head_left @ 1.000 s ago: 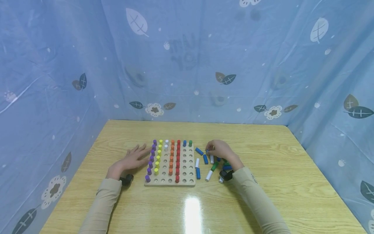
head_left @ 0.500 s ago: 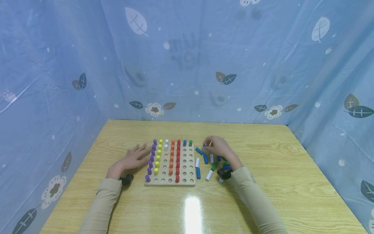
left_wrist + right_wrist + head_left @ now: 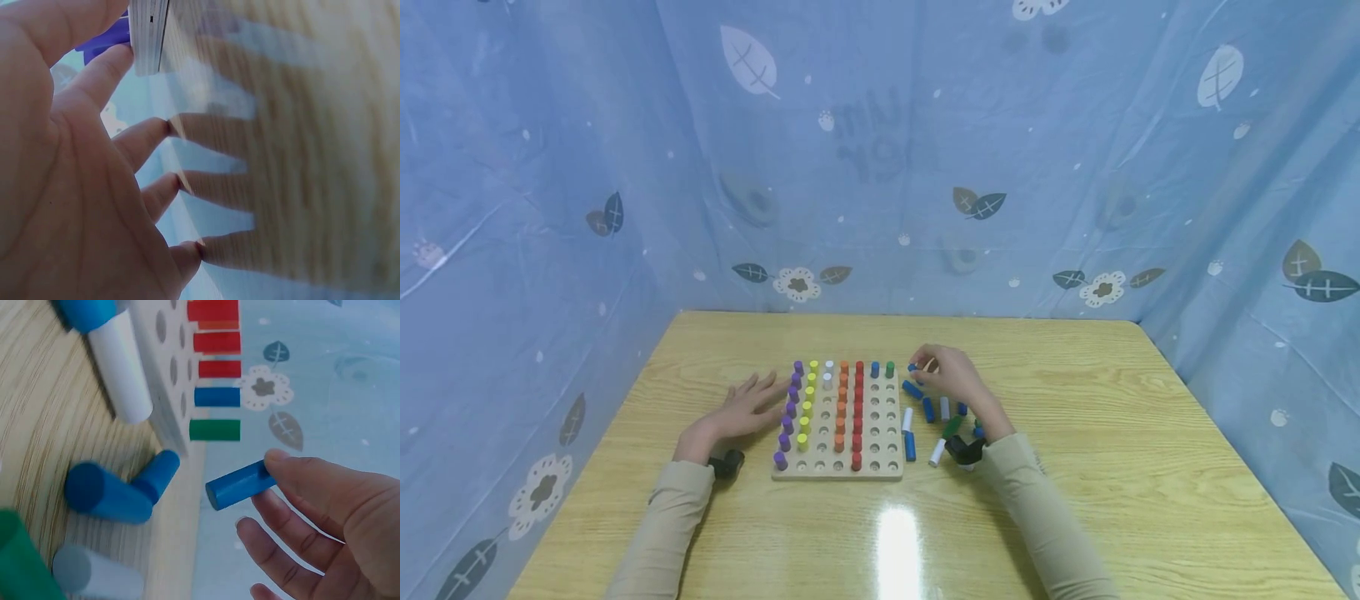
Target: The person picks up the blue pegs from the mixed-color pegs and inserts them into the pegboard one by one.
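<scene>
My right hand (image 3: 957, 377) pinches a blue peg (image 3: 237, 485) between thumb and fingers, raised off the table just right of the pegboard's far right corner. The wooden pegboard (image 3: 837, 475) holds standing columns of purple, yellow, white, orange and red pegs, plus one blue peg (image 3: 875, 369) and one green peg (image 3: 890, 369) at the far end. At the board's left side rests my left hand (image 3: 736, 419), fingers spread and straight. In the left wrist view its index finger (image 3: 109, 72) and thumb reach the board's edge.
Loose pegs lie right of the board: a white peg (image 3: 907, 419), a blue peg (image 3: 910, 447), a green peg (image 3: 952, 427) and several others, some partly hidden by the right wrist. A patterned blue curtain (image 3: 895, 167) closes off the table's back and sides.
From among the loose pegs my right hand has moved left and away from me, toward the board's far right corner, carrying the blue peg. The left hand stays in place.
</scene>
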The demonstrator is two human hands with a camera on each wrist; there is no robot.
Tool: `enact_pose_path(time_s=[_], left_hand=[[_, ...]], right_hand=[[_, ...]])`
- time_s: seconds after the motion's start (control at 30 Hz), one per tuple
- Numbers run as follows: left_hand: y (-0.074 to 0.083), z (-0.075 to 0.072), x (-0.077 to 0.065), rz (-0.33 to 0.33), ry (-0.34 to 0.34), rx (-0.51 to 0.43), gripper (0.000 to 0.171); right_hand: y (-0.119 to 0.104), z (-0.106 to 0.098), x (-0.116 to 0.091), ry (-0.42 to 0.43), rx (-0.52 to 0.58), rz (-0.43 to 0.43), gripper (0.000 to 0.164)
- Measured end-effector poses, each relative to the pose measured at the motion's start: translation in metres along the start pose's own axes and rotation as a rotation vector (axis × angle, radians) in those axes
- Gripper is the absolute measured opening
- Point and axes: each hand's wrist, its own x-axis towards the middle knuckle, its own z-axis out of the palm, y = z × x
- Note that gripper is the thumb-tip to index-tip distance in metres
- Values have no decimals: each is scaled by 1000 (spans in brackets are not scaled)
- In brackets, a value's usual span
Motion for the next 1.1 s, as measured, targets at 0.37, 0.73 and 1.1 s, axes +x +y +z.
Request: enact_pose_path(time_s=[0.37,0.73,1.1], left_hand=[[2,1,-1,-1,9,8,59],[3,-1,-1,-4,0,19,60],[1,1,1,-7,-7,16,61]], right_hand=[[-11,11,4,33,111,2,22],[-19,28,8,65,124,-55,15],[-29,38,10,37,143,-25,19]])
